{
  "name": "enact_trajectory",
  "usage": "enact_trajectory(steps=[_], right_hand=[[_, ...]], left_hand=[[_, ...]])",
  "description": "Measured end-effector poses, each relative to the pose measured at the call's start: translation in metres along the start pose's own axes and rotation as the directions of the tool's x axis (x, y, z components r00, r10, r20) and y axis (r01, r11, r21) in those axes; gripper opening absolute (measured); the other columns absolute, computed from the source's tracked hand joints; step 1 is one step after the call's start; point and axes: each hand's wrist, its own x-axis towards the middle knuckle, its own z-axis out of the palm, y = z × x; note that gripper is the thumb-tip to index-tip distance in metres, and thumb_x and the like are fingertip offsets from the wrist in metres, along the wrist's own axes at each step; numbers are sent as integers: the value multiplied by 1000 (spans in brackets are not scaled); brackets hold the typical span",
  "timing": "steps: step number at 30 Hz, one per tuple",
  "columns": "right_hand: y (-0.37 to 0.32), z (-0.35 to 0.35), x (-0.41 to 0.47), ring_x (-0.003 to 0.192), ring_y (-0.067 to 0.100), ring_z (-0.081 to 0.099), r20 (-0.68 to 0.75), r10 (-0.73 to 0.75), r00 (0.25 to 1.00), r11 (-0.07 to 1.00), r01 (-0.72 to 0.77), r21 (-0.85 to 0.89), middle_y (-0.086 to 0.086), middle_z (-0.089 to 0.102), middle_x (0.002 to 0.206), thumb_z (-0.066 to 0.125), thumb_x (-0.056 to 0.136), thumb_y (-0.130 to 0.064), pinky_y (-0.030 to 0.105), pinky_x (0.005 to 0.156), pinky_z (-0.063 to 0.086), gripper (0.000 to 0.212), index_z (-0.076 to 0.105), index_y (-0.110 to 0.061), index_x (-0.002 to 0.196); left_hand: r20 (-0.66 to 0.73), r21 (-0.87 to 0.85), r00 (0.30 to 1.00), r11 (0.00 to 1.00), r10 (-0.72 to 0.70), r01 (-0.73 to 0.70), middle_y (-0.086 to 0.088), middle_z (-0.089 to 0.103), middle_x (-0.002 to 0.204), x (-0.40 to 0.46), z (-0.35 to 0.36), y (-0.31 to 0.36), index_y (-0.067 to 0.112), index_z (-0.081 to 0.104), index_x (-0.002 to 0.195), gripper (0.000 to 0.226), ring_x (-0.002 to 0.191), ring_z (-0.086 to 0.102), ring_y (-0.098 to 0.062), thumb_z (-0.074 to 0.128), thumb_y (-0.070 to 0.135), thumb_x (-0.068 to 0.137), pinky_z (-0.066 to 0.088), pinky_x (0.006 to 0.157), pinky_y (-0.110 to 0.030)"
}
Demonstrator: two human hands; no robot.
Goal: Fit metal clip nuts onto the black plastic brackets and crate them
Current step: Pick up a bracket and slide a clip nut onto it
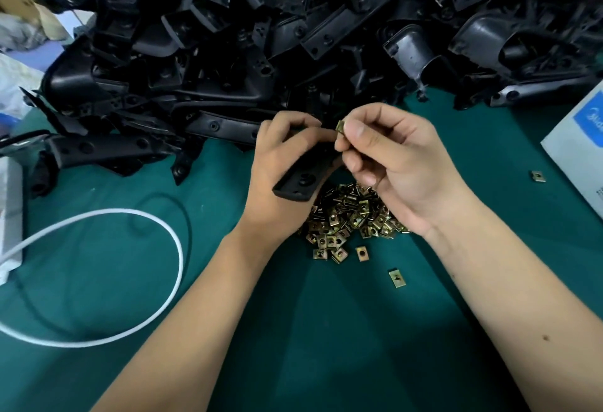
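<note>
A green table (342,346) is filling the frame. At centre, your left hand (280,163) is wrapping closed around a black bracket (301,179), while your right hand (391,163) is pinching one clip nut (340,127) at its top end. Just below them, loose clip nuts (349,215) are lying heaped. Black brackets (293,29) are piling across the upper frame; a white cable (156,225) is looping at lower left.

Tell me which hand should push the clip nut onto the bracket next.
Right, probably. The right hand already pinches a clip nut at the top end of the bracket; the left hand is wrapped around that bracket, steadying it.
</note>
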Motion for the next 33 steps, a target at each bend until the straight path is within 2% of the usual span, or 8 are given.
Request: enact_trajectory(steps=[2,4,7,11,16,22,25,33], right_hand=[[1,-2,1,60,13,55,-30,4,1000,1000,-4,15,7,68,78,62,98,-4,18,47,39,6,65,-5,93],[3,-4,2,62,13,56,-60,8,998,1000,-9,-26,10,69,79,61,99,-1,18,47,39,6,67,-3,95],[10,-4,4,65,14,59,-99,0,995,992,-13,-127,13,73,82,64,97,3,19,50,42,12,74,-3,100],[15,-6,4,65,16,61,-135,-52,990,970,18,-242,13,76,83,67,94,4,20,52,46,18,79,-8,103],[19,-3,4,60,16,63,-121,-81,989,945,37,-324,12,76,81,71,92,4,22,50,46,14,76,-4,103],[17,-1,2,59,16,63,-90,-36,995,968,12,-252,14,77,82,73,90,2,21,47,45,9,76,-3,97],[18,2,1,59,16,63,-77,2,997,978,-17,-206,15,77,85,71,92,2,21,47,44,11,77,-3,99],[24,7,0,56,16,62,-148,-3,989,979,-27,-200,16,76,83,72,92,-1,21,45,42,8,77,-3,99]], left_hand=[[-117,-241,991,970,-72,42,-6,68,114,4,-2,2,4,72,109,14,111,64,-23,69,11,97,50,98,-39],[-143,-554,929,805,-342,211,2,72,108,7,-7,8,14,67,107,12,106,68,-14,58,21,105,56,93,-33],[79,-800,746,405,-661,443,-9,78,104,8,-13,13,27,72,104,32,96,76,-31,47,48,107,64,74,-45],[299,-851,649,112,-700,513,-20,75,109,10,-18,9,0,57,132,57,90,78,-33,41,49,109,62,65,-34],[314,-850,754,182,-577,494,-20,73,108,4,-16,12,2,68,112,25,96,72,-29,71,9,88,61,86,-39],[383,-887,688,-37,-617,460,-17,74,108,5,-17,18,-8,63,127,52,89,74,-25,73,15,82,61,82,-31],[381,-887,690,-32,-616,461,-12,78,97,4,-16,16,0,72,103,27,85,76,-19,73,16,81,60,78,-27],[374,-894,667,-59,-644,445,-10,77,91,5,-13,18,2,68,100,25,80,75,-17,74,15,79,60,73,-25]])
